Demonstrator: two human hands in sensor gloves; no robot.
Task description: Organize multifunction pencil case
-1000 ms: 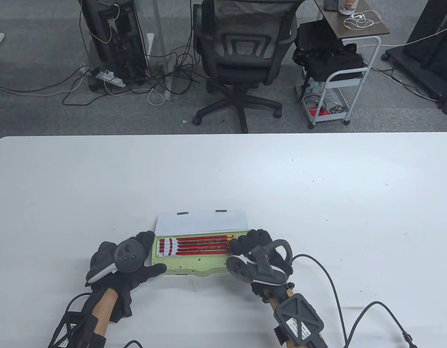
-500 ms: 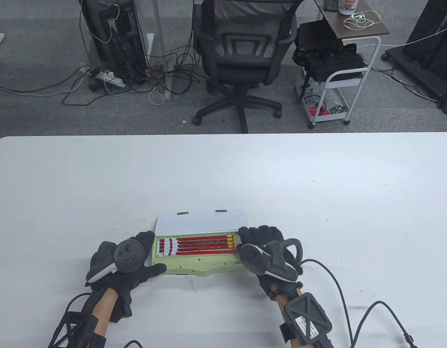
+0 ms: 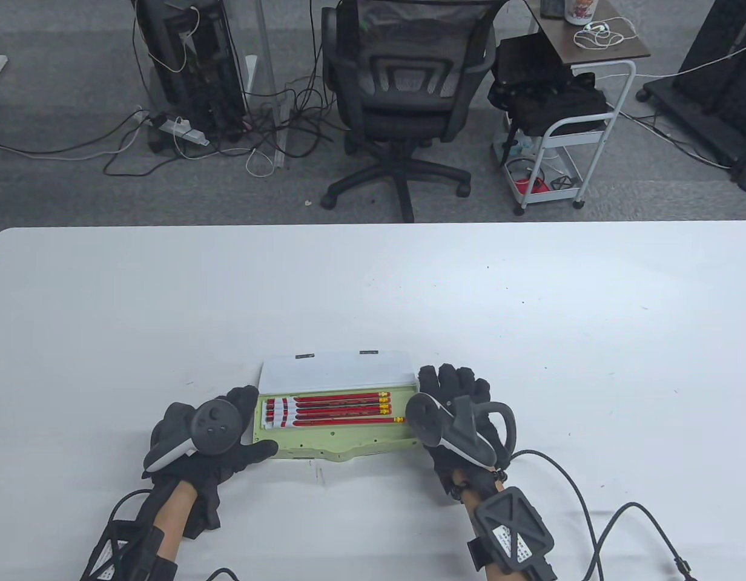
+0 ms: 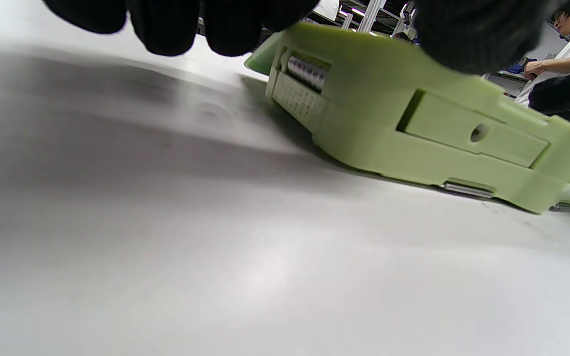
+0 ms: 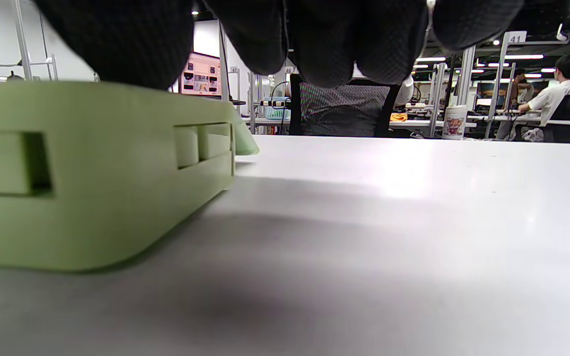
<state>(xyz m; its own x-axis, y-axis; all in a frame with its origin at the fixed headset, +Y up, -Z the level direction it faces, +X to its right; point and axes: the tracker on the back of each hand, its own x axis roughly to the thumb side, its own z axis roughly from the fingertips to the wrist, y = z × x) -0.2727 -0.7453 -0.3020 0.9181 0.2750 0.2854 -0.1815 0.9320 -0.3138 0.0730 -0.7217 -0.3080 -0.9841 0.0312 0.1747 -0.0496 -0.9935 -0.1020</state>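
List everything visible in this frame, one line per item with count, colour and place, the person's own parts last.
pencil case: 1, light green, open, near edge of table centre
lid: 1, white inside, lying open behind the tray
pencils: 4, red, side by side in the tray
table: 1, white, fills lower view
office chair: 1, black, beyond the table
cart: 1, white, right of chair
left hand: 1, black glove, grips the case's left end
right hand: 1, black glove, at the case's right end
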